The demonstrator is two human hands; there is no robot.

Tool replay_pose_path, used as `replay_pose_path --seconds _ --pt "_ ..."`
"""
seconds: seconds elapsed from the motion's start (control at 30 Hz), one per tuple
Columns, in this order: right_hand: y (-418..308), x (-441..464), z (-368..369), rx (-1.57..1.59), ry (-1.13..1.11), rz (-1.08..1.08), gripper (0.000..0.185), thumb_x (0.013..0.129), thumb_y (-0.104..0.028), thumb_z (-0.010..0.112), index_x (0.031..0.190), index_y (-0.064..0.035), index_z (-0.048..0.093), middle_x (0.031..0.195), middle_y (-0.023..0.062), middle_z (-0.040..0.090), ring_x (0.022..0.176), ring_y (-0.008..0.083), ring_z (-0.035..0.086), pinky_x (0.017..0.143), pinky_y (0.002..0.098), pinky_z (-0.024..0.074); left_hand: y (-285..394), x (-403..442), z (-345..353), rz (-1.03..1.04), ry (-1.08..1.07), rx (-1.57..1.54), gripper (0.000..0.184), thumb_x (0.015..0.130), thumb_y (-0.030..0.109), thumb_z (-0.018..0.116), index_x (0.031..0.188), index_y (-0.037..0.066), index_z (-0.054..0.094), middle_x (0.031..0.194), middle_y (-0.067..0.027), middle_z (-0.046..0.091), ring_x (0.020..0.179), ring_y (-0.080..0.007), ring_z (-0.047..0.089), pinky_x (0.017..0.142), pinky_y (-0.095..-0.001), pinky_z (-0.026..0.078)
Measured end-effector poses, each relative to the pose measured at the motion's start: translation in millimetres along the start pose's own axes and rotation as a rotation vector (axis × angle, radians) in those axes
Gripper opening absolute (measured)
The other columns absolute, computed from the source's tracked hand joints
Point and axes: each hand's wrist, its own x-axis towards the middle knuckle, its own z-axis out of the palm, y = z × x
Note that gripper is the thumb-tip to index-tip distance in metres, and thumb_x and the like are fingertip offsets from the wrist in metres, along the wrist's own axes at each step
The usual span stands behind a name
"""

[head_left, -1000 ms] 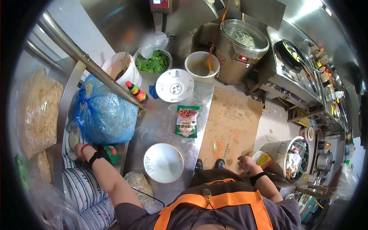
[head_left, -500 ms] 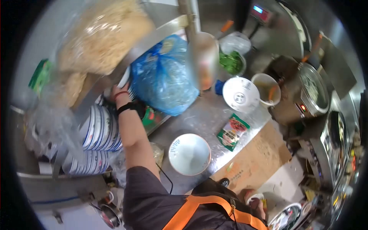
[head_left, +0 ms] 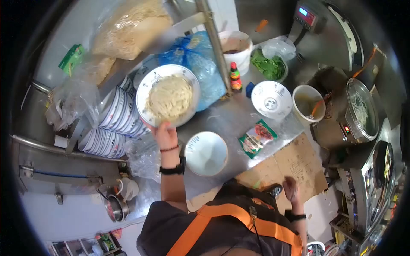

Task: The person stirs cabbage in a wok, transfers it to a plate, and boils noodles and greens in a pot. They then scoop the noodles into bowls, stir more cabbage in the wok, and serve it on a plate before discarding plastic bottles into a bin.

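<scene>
My left hand [head_left: 165, 135] grips the near rim of a white patterned bowl [head_left: 194, 79], thumb on top. Pale noodles [head_left: 170, 97] lie in it. The bowl is raised over the work counter, in front of a blue plastic bag [head_left: 209, 64] that it partly covers. Just right of my left forearm stands a white bowl [head_left: 206, 153] with nothing in it. My right hand [head_left: 291, 190] hangs by my side above the cardboard, fingers curled in, and no object shows in it.
Stacked bowls [head_left: 121, 111] fill the shelf at left. On the counter are a green packet [head_left: 258, 138], a white bowl [head_left: 272, 100], a sauce bottle [head_left: 235, 77], leafy greens [head_left: 269, 64] and a bucket [head_left: 241, 57]. At right stand a tub [head_left: 308, 103] and a cooker [head_left: 358, 104].
My left hand has come back from beside the blue bag and shelf, now carrying the bowl of noodles. My right hand has moved up and forward from low beside my body.
</scene>
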Motion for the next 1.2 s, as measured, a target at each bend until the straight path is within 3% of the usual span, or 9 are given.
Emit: replay_pose_path --seconds 0.07,0.2,0.3,0.53,0.63,0.73,0.83,1.0,1.2 --pt "-41.3 31.7 -32.2 0.249 -0.062 0.025 0.022 0.086 -0.008 0.061 0.107 0.0006 0.061 0.089 0.0088 0.066 0.08 0.0134 0.061 0.071 0.0276 0.0506 -0.5 -67.9 13.8 -0.105 -0.053 0.045 0.087 0.066 -0.015 0.045 0.143 0.022 0.029 0.14 -0.0123 0.038 0.129 -0.0317 0.038 0.101 -0.0518 0.04" --pt "-89.1 63.2 -91.0 0.804 -0.463 -0.224 0.052 0.088 -0.025 0.065 0.132 -0.0028 0.046 0.111 0.0114 0.061 0.099 0.019 0.061 0.088 0.0351 0.0499 -31.7 -192.9 75.9 -0.493 -0.101 0.081 0.069 0.067 -0.011 0.042 0.134 0.007 0.041 0.132 -0.0137 0.049 0.123 -0.032 0.046 0.102 -0.0472 0.041" --pt "-81.4 55.8 -160.0 1.075 -0.734 -0.071 0.054 0.086 -0.021 0.065 0.129 0.0001 0.041 0.11 0.0153 0.061 0.088 0.0238 0.065 0.074 0.0328 0.0556 -109.5 -272.3 120.0 -0.823 -0.297 -0.03 0.073 0.066 -0.007 0.043 0.138 0.007 0.038 0.138 -0.0135 0.043 0.128 -0.0322 0.041 0.107 -0.049 0.036" --pt "77.0 52.7 -263.3 1.314 0.009 0.617 0.042 0.084 0.001 0.053 0.122 0.0099 0.039 0.091 0.0253 0.062 0.061 0.0279 0.065 0.047 0.0311 0.0545 -265.4 -400.8 270.6 -1.224 -0.544 -0.006 0.083 0.064 -0.015 0.042 0.14 0.014 0.032 0.133 -0.0108 0.044 0.125 -0.0286 0.044 0.099 -0.0432 0.045" --pt "118.8 76.3 -311.1 1.307 0.232 0.502 0.041 0.086 0.0 0.052 0.123 0.0099 0.039 0.094 0.0238 0.063 0.067 0.0287 0.066 0.047 0.0313 0.056 -336.9 -418.0 329.6 -1.383 -0.651 -0.034 0.081 0.069 -0.014 0.045 0.142 0.018 0.028 0.131 -0.0087 0.045 0.124 -0.0262 0.044 0.096 -0.0419 0.046" --pt "149.7 112.5 -381.9 1.07 0.429 0.475 0.033 0.086 -0.001 0.053 0.117 0.0096 0.05 0.102 0.0205 0.064 0.079 0.0288 0.068 0.052 0.0332 0.0604 -399.8 -426.4 389.9 -1.475 -0.87 -0.056 0.079 0.081 -0.004 0.052 0.147 0.021 0.017 0.139 -0.0106 0.038 0.13 -0.0255 0.038 0.101 -0.0493 0.041" --pt "167.0 168.7 -474.0 0.821 0.499 0.548 0.03 0.084 -0.002 0.05 0.111 0.0076 0.054 0.091 0.021 0.065 0.066 0.026 0.068 0.044 0.0295 0.0553 -455.5 -416.7 441.0 -1.474 -1.082 -0.015 0.082 0.088 0.005 0.054 0.15 0.028 0.006 0.143 -0.0128 0.032 0.13 -0.027 0.038 0.098 -0.0509 0.043" --pt "228.7 293.8 -591.0 0.099 0.552 0.409 0.028 0.088 -0.003 0.049 0.114 0.0065 0.045 0.088 0.0221 0.064 0.065 0.0261 0.067 0.042 0.0333 0.0548 -500.7 -374.1 442.4 -1.488 -0.842 0.141 0.066 0.09 0.008 0.052 0.147 0.013 0.018 0.137 -0.0181 0.04 0.118 -0.0297 0.051 0.096 -0.0452 0.046" --pt "379.2 422.3 -639.4 -0.636 0.308 0.149 0.039 0.077 -0.008 0.062 0.111 0.0 0.046 0.076 0.0258 0.061 0.079 0.0451 0.061 0.065 0.0471 0.0496 -508.3 -318.5 348.4 -1.264 -0.589 0.169 0.048 0.092 0.015 0.053 0.137 0.009 0.038 0.123 -0.0149 0.053 0.108 -0.0264 0.057 0.092 -0.0421 0.047"
